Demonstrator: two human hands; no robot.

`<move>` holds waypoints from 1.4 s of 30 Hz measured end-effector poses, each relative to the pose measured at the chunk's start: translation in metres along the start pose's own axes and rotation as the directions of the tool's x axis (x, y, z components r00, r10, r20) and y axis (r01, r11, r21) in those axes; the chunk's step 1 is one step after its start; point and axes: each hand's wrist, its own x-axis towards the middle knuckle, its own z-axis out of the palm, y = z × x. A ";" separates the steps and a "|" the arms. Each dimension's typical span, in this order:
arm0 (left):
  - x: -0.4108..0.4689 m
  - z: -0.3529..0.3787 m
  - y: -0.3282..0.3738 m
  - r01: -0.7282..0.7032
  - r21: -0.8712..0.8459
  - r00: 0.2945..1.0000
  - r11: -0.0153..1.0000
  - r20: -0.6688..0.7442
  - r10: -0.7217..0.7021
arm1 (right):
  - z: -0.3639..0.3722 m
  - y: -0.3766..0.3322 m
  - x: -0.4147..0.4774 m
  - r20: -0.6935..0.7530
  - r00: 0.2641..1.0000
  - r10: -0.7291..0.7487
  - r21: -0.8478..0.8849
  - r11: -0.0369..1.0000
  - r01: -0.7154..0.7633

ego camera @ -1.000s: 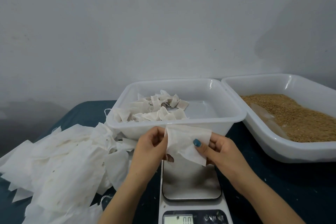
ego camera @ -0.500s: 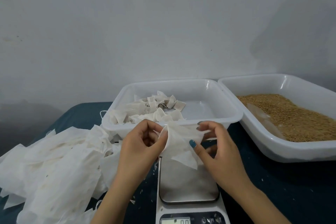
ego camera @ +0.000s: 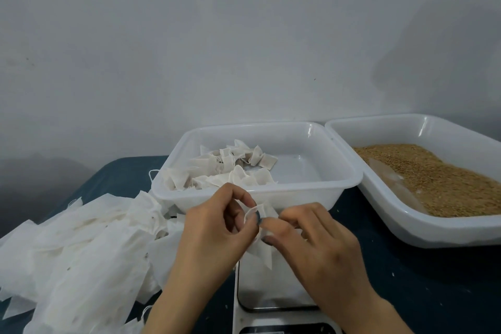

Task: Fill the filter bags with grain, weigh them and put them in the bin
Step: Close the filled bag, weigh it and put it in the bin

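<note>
While both hands sit over the scale (ego camera: 271, 291), the left hand (ego camera: 214, 230) and right hand (ego camera: 311, 247) each have their grip pinched on the top edge of one empty filter bag (ego camera: 263, 253), with its mouth parted a little. The bag hangs just above the scale plate, right in front of the bin (ego camera: 271, 195). Filled bags (ego camera: 222, 168) lie in the bin's left half. The grain (ego camera: 433, 179) is in the tray (ego camera: 433, 232) beside it, and loose empty bags (ego camera: 81, 247) are piled on the table (ego camera: 406, 293) to the left.
</note>
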 end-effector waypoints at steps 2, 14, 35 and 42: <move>0.000 0.000 0.000 0.017 -0.043 1.000 0.999 0.000 -0.017 | -0.002 0.003 0.000 0.024 1.000 -0.007 -0.020 1.000 0.007; 0.000 -0.005 -0.003 0.139 -0.153 0.953 0.978 0.288 -0.090 | -0.006 0.009 0.003 -0.051 0.998 -0.024 0.189 0.981 0.033; -0.007 0.006 -0.006 0.164 -0.143 0.846 0.976 0.530 -0.064 | -0.013 0.010 0.007 0.032 0.999 0.044 0.380 0.923 -0.053; -0.007 0.005 -0.007 0.172 -0.202 0.822 0.964 0.569 -0.027 | -0.011 0.011 0.002 0.035 0.999 0.010 0.328 0.944 -0.021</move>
